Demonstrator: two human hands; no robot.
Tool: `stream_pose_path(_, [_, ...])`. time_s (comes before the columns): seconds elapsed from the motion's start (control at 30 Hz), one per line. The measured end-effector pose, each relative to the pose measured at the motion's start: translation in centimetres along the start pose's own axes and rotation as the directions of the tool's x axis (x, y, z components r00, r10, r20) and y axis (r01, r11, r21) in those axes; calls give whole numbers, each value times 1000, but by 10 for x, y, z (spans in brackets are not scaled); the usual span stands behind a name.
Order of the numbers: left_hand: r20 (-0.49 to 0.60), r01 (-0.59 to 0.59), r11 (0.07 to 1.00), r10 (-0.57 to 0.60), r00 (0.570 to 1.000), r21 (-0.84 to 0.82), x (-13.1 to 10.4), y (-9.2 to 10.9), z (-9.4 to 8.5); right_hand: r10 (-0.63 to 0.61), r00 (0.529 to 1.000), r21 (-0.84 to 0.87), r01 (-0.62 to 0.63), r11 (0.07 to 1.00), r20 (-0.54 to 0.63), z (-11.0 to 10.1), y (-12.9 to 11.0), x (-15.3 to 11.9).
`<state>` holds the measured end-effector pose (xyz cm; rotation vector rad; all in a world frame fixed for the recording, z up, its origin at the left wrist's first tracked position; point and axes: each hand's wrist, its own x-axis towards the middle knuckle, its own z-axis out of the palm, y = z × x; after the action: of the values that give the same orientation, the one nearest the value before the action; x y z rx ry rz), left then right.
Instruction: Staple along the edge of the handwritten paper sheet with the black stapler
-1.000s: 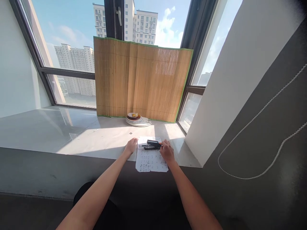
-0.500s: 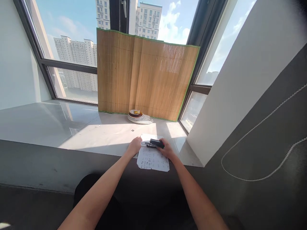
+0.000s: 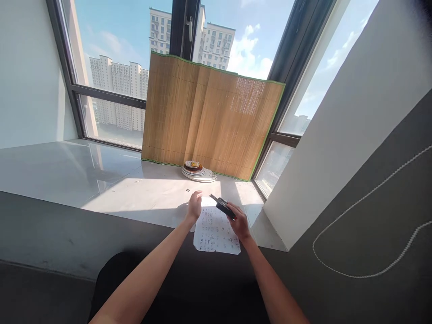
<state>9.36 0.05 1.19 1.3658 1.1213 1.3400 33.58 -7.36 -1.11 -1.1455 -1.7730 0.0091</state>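
Note:
My right hand (image 3: 239,222) is closed around a black stapler (image 3: 225,208), which is tilted above the paper. A thin metal piece juts from the stapler's far end, pointing up and left. Beneath lies a white sheet of paper (image 3: 216,238) covered in rows of handwriting, its near edge hanging over the sill. Beside the paper's upper left edge is my left hand (image 3: 194,208), raised with fingers loosely bent and nothing visible in it. A small dark strip, perhaps staples (image 3: 187,190), rests on the sill beyond that hand.
Stacked plates (image 3: 194,173) sit toward the back of the pale window sill (image 3: 118,193). Behind them a bamboo mat (image 3: 209,121) leans on the window frame. At right are a slanting white wall (image 3: 324,135) and a hanging beaded cord (image 3: 337,272).
My left hand has come away from the stapler's metal piece and lifted slightly. In my right hand the stapler has turned, its far end now pointing up and left. The view has shifted slightly.

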Motion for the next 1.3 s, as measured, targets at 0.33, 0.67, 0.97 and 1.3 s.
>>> stream_pose_path(0.33, [349, 545, 476, -440, 827, -690, 4, 17, 16, -228, 963, -247, 257, 934, 142, -3, -14, -6])
stream_pose_path(0.67, [343, 544, 540, -431, 834, -642, 5, 3, 12, -198, 970, -258, 229, 939, 143, -2, -14, -6])
stream_pose_path(0.97, [-13, 110, 918, -124, 992, -382, 3, -9, -8, 14, 993, -87, -4, 996, 114, 6, -9, -1])
stream_pose_path(1.3, [264, -321, 947, 313, 912, -12, -10, -8, -14, 159, 961, -84, -143, 986, 225, 11, 4, 1])
